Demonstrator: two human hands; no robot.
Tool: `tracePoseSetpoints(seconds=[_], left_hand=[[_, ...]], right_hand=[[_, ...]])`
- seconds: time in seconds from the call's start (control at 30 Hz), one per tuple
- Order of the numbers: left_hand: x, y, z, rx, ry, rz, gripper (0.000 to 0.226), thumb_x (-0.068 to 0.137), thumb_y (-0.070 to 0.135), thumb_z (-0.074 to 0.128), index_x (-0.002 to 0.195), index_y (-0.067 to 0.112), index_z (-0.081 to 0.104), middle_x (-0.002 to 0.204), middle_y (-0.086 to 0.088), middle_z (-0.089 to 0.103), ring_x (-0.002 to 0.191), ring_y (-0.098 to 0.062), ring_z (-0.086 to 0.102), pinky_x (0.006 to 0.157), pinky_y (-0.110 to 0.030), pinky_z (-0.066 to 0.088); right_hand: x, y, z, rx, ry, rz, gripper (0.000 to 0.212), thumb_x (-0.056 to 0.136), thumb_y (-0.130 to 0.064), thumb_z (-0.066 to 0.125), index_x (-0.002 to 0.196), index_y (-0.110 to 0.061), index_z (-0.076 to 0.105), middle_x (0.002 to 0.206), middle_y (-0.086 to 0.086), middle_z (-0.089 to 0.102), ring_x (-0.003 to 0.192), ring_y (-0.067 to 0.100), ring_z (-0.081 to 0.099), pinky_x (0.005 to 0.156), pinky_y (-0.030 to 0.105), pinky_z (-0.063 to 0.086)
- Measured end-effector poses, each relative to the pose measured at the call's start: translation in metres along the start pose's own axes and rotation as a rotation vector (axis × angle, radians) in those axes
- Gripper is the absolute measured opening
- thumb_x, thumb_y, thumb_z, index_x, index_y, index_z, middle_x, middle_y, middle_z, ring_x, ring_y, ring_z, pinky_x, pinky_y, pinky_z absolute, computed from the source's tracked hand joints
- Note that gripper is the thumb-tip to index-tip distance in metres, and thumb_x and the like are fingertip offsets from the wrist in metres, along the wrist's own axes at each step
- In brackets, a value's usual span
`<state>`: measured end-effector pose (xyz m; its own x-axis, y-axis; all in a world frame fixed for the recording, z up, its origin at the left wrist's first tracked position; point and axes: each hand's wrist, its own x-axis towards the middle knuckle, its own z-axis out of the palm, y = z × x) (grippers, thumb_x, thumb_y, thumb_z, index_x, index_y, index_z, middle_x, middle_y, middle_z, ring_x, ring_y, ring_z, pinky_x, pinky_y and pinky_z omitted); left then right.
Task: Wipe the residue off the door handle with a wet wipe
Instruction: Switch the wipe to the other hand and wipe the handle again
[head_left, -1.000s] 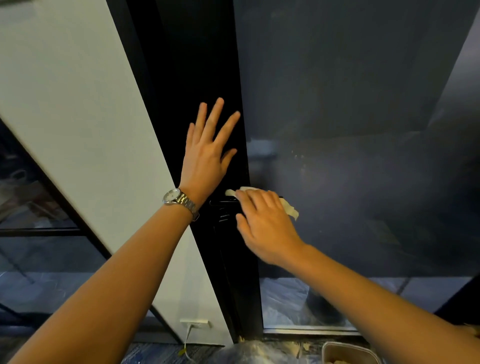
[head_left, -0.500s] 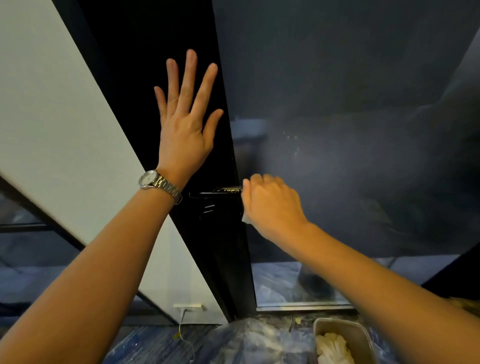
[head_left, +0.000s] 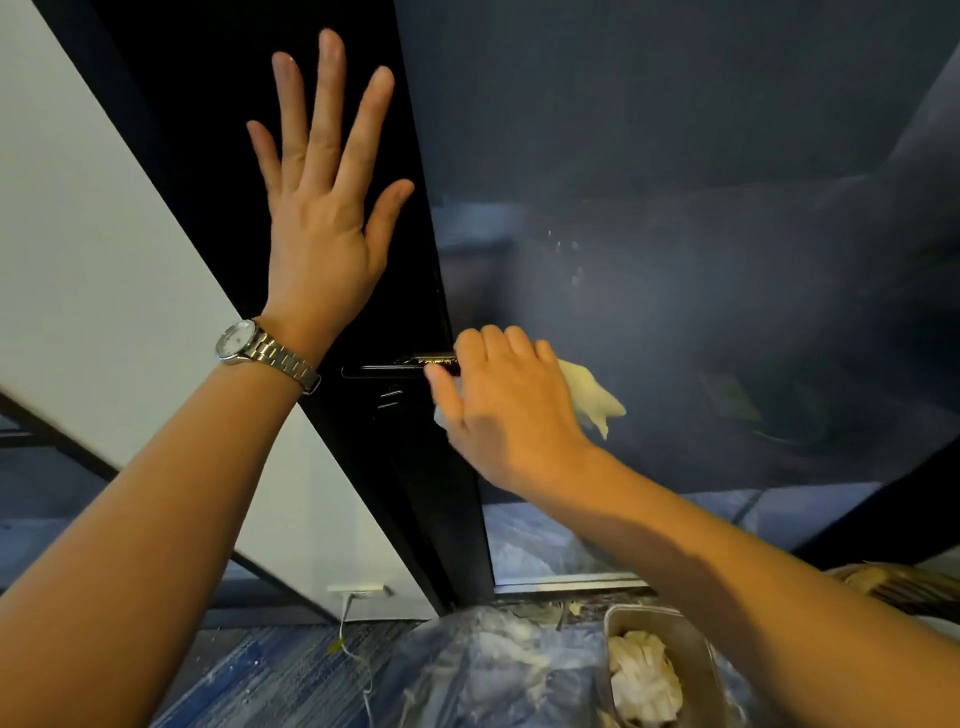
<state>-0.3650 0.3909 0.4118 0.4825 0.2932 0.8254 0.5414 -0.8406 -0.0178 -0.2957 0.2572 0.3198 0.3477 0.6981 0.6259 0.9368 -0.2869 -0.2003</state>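
Note:
A slim black door handle (head_left: 395, 367) sticks out sideways from the black door frame (head_left: 415, 467), with pale residue glinting near its right end. My right hand (head_left: 511, 413) covers that end and holds a crumpled white wet wipe (head_left: 592, 397), whose loose end pokes out to the right. My left hand (head_left: 324, 208), with a silver wristwatch (head_left: 260, 347) on the wrist, rests flat with fingers spread on the dark frame above the handle.
Dark glass panel (head_left: 675, 234) fills the right side, with small white specks. A white wall (head_left: 104, 260) lies to the left. On the floor below sit a plastic-covered mound (head_left: 467, 670) and a metal tray (head_left: 691, 654) holding used white wipes.
The wipe's loose end now shows to the right of my right hand, which has slid slightly right along the handle. My left hand stays flat on the frame.

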Motion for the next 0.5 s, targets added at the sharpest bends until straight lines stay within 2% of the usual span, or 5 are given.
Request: tracePoseSetpoints(seconds=[0.07, 0.17, 0.27, 0.37, 0.5], left_hand=[[0.001, 0.002, 0.001, -0.004, 0.001, -0.010, 0.052, 0.098, 0.034, 0.036, 0.144, 0.012, 0.022, 0.152, -0.025, 0.014, 0.138, -0.044, 0.003, 0.105, -0.024, -0.022], [0.001, 0.003, 0.001, -0.003, -0.004, -0.015, 0.052, 0.098, 0.034, 0.036, 0.144, 0.013, 0.021, 0.152, -0.024, 0.014, 0.139, -0.044, 0.003, 0.107, -0.032, -0.016], [0.000, 0.001, 0.000, -0.005, -0.007, -0.009, 0.052, 0.099, 0.035, 0.036, 0.144, 0.015, 0.020, 0.152, -0.023, 0.013, 0.139, -0.042, 0.002, 0.107, -0.029, -0.017], [-0.001, 0.000, -0.001, -0.015, -0.011, -0.007, 0.053, 0.098, 0.037, 0.035, 0.144, 0.015, 0.019, 0.153, -0.022, 0.013, 0.139, -0.040, 0.002, 0.106, -0.024, -0.019], [-0.002, 0.002, -0.001, -0.030, -0.018, -0.019, 0.053, 0.099, 0.036, 0.035, 0.144, 0.015, 0.020, 0.153, -0.022, 0.013, 0.139, -0.040, 0.002, 0.106, -0.025, -0.019]], right_hand=[[0.004, -0.021, 0.004, -0.049, -0.049, 0.057, 0.048, 0.084, -0.048, 0.028, 0.072, -0.013, 0.057, 0.069, 0.008, 0.060, 0.065, 0.026, 0.054, 0.064, 0.035, 0.042], [0.010, -0.057, 0.016, -0.153, -0.099, -0.004, 0.040, 0.083, -0.052, 0.035, 0.079, -0.018, 0.056, 0.077, 0.003, 0.057, 0.072, 0.021, 0.051, 0.070, 0.034, 0.033], [0.013, -0.060, 0.019, -0.129, -0.126, -0.020, 0.041, 0.084, -0.048, 0.030, 0.080, -0.020, 0.059, 0.074, -0.001, 0.059, 0.069, 0.017, 0.052, 0.065, 0.030, 0.037], [0.017, -0.045, 0.015, 0.008, -0.063, -0.039, 0.044, 0.082, -0.040, 0.027, 0.068, -0.015, 0.061, 0.061, 0.003, 0.061, 0.056, 0.022, 0.055, 0.057, 0.030, 0.036], [0.022, -0.034, 0.003, -0.010, -0.071, 0.094, 0.048, 0.086, -0.031, 0.030, 0.048, -0.014, 0.055, 0.042, 0.003, 0.055, 0.040, 0.023, 0.051, 0.053, 0.026, 0.029]])
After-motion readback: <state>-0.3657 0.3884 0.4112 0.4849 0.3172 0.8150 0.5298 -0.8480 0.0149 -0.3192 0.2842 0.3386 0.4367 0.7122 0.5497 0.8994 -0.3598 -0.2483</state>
